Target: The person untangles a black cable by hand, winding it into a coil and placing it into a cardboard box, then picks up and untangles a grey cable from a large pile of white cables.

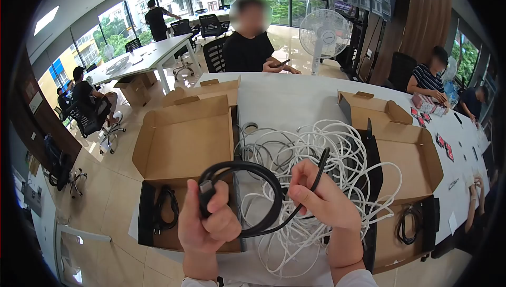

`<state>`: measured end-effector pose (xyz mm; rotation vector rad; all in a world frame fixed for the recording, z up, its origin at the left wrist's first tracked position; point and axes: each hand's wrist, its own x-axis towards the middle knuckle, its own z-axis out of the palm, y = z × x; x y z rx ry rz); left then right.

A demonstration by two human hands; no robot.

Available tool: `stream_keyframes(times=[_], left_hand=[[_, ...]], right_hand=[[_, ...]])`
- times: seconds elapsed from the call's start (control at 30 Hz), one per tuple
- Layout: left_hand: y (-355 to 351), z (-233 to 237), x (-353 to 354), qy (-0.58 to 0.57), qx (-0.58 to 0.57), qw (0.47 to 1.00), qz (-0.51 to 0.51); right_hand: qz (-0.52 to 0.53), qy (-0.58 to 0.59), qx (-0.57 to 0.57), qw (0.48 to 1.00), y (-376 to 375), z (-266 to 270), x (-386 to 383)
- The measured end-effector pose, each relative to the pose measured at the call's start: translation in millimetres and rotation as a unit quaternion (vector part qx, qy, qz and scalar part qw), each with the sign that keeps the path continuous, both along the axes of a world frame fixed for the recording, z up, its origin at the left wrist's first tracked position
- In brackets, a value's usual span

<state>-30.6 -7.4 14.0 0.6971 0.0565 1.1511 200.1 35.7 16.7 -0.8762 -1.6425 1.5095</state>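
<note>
We'd mostly looped the blk cable [275,192]; L hand [213,226] fingers clamped its plug end, R hand [329,203] fingers its loose tail. Coiled cords [176,208] [401,226] lay at 8 & 4 o'clock; white tangle [345,152], 12 o'clock on bench [284,89], lay uncoiled.

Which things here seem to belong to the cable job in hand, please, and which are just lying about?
Likely the job:
black cable in left hand and right hand
open left box and right box, each holding coiled cable
tangled white cables, perhaps

Apparently just about:
standing fan
red-and-black items
</note>
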Motion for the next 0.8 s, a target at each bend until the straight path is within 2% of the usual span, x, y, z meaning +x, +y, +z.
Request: stream_keyframes(times=[0.1,0.23,0.33,0.47,0.67,0.8], left_hand=[[2,-5,6,0.013,-0.017,0.999,-0.031],[5,-9,12,0.053,-0.037,0.996,-0.059],[8,-11,17,0.078,-0.052,0.992,-0.082],[12,-15,22,0.117,-0.052,0.985,-0.112],[16,-12,24,0.164,-0.061,0.979,-0.103],[14,-16,24,0.144,-0.042,0.983,-0.107]], right_hand=[[-0.051,0.085,0.039,0.994,1,-4,-4],[-0.072,0.105,0.020,0.992,-2,0,0],[-0.011,0.115,0.031,0.993,-1,-5,5],[0.047,0.161,-0.053,0.984,-9,6,4],[0.115,0.116,-0.007,0.987,-8,6,9],[0.125,0.095,0.018,0.987,-8,6,11]])
